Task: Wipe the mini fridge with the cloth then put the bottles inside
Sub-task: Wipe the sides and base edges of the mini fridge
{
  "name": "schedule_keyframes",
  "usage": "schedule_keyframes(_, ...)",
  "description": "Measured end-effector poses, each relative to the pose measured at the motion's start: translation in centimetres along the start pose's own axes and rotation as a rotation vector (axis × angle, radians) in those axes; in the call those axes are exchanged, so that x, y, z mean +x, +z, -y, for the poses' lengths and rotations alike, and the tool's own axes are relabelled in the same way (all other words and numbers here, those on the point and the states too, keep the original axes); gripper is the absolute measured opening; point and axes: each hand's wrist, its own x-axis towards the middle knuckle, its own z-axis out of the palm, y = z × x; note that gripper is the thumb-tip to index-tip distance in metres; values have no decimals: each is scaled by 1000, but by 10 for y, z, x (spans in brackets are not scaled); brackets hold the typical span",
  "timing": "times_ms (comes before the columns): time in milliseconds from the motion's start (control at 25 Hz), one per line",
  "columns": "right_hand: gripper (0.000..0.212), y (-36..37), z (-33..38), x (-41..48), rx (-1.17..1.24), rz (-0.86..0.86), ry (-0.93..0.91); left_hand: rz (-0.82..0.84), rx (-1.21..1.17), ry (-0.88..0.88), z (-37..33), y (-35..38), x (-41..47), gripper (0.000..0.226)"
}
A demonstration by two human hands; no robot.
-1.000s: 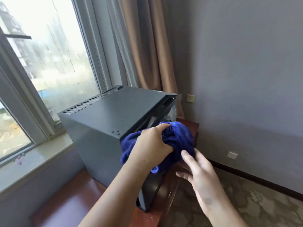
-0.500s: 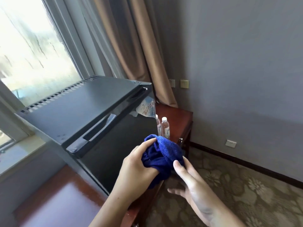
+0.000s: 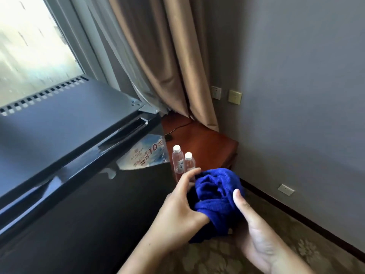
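Observation:
The dark mini fridge fills the left of the head view, its glossy black door shut and facing me. A bunched blue cloth sits between both hands in front of the door's right edge. My left hand grips the cloth from the left. My right hand cups it from the right and below, thumb pressed on it. Two small clear bottles with white caps, one beside the other, stand upright on the wooden table just right of the fridge, behind the cloth.
The reddish wooden table ends at the grey wall, with a black cable lying on it. Beige curtains hang behind. A window is at the left. Patterned carpet lies below on the right.
The view has swung right and closer to the fridge front, bringing the bottles into sight. My right hand came up and closed onto the cloth, which now sits lower and off the fridge.

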Motion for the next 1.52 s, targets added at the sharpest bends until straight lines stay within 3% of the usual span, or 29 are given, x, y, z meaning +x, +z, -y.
schedule_keyframes(80,57,-12,27,22,79,38,38,5,51,-4,-16,12,31,89)
schedule_keyframes(280,53,-49,71,92,106,172,141,-70,158,-37,-31,41,95,59)
schedule_keyframes(560,51,-100,167,178,-33,406,262,-306,201,-94,-73,105,159,67)
schedule_keyframes(720,62,-76,195,226,-102,468,190,-384,123,-127,-83,114,183,95)
schedule_keyframes(840,50,-41,203,250,-192,509,164,-567,55,-170,-80,96,187,87)
schedule_keyframes(1000,30,17,199,270,-306,569,116,-781,344,-188,-76,58,189,85)
schedule_keyframes(1160,33,68,180,284,-263,639,146,-783,712,-218,-103,2,186,82)
schedule_keyframes(1320,29,124,175,293,-230,657,84,-709,862,-281,-148,-63,210,69)
schedule_keyframes(1400,30,146,169,302,-427,707,17,-658,904,-363,-157,-95,224,64)
schedule_keyframes(1520,54,159,145,322,-899,826,-1,-547,982,-520,-139,-133,240,56)
